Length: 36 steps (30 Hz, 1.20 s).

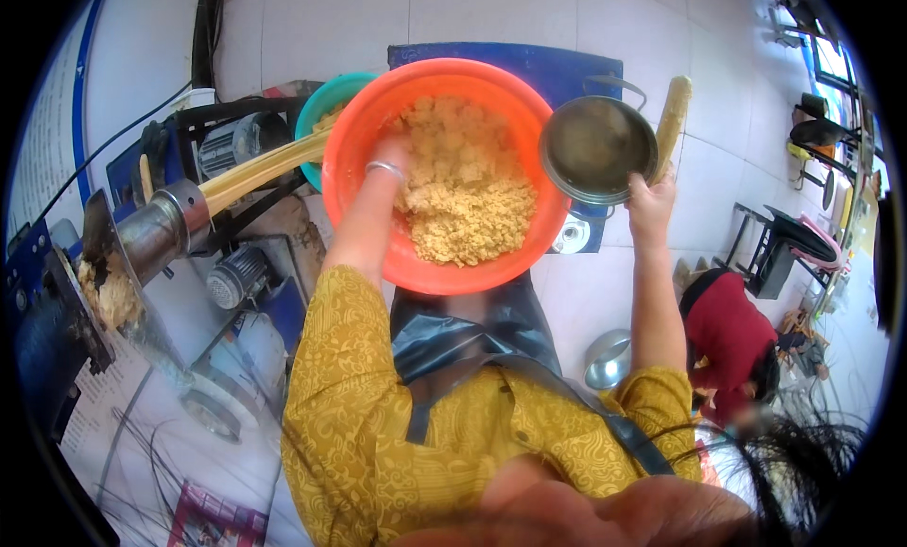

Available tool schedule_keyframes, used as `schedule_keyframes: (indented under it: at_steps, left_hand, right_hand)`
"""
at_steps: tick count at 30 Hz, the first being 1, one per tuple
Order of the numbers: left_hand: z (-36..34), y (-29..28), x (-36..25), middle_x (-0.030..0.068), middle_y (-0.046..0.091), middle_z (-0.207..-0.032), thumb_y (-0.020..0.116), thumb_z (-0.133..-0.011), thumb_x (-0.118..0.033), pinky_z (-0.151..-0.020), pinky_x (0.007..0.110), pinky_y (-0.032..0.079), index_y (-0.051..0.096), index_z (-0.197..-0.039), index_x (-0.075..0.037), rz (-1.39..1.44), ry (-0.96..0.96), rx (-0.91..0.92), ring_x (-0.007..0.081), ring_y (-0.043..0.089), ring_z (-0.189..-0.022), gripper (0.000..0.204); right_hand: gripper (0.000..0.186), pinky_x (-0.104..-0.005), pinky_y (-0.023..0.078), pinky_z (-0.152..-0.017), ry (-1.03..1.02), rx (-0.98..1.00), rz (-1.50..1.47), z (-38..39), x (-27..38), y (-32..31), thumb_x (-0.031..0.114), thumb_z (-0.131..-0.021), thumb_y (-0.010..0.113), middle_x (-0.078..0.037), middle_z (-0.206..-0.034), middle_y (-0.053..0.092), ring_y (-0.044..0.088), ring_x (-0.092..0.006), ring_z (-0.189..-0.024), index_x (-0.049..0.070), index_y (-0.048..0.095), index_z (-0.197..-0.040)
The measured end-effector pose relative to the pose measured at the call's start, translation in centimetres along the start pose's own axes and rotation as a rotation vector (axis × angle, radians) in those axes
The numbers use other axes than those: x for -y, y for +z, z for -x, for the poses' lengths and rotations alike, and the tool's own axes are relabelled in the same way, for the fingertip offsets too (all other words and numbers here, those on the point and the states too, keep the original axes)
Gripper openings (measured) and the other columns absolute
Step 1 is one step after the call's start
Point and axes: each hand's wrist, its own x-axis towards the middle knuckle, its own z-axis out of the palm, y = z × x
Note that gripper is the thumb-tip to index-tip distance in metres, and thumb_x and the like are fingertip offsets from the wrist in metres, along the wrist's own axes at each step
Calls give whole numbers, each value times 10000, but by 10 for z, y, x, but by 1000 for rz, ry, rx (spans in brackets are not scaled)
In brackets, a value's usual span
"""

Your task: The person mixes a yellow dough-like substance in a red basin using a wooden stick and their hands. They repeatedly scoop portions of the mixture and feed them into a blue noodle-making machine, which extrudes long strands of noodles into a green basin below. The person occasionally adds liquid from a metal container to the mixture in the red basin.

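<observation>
A large orange basin (350, 160) sits before me, holding crumbly yellow dough (477, 212). My left hand (392, 150) reaches down inside it, a bracelet at the wrist; motion blur and dough hide its fingers. To the right of the basin, my right hand (650, 205) grips the near right rim of a round metal pot (597, 150). Brownish liquid appears to be in the pot. A tan stick-like piece (674, 117) rises from beside my right hand; whether it is held or joined to the pot I cannot tell.
A machine with a metal cylinder (162, 230) stands at left, yellow strands (269, 174) extending from it toward a green basin (312, 122). A blue table (501, 54) lies behind the orange basin. A person in red (727, 330) bends at right, near a metal bowl (609, 358).
</observation>
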Motion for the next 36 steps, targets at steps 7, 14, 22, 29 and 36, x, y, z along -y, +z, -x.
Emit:
schedule_keyframes:
  at_steps: [7,14,22,29,36]
  left_hand:
    - [-21,23,28,268,578,-1224,653,-847,-268,-973,426,449,464,-1331,-9,632,179,-299,400,556,-1143,580]
    - [46,-14,-22,146,643,-1118,571,-918,-204,-886,450,498,617,-1112,11,957,-76,-113,293,611,-979,293]
    - [68,20,-95,148,606,-1235,476,-958,-191,-967,481,476,586,-1207,-39,2330,-83,649,288,574,-1129,312]
    - [16,31,-68,130,644,-1142,536,-938,-292,-893,419,506,566,-1251,-51,1902,-107,275,271,615,-1033,396]
    - [58,54,5,151,665,-827,544,-916,-183,-574,335,524,656,-1047,-3,309,-22,102,189,657,-719,249]
  right_hand:
    - [225,-319,490,-628,-331,-37,402,7,14,30,41,-814,587,-104,-795,612,594,-174,-653,-1,506,-1019]
    - [315,-449,507,-693,-334,17,596,19,25,69,20,-785,567,-214,-852,625,646,-403,-792,18,498,-1092]
    - [468,-484,537,-778,-613,189,650,39,42,108,-16,-747,595,-248,-1181,552,609,-458,-932,-8,428,-1184]
    - [367,-462,520,-764,-367,110,598,22,58,108,-13,-771,569,-259,-994,607,621,-445,-891,-14,466,-1123]
    - [328,-435,515,-742,-256,83,535,19,51,87,5,-803,561,-237,-920,633,646,-415,-860,2,478,-1120]
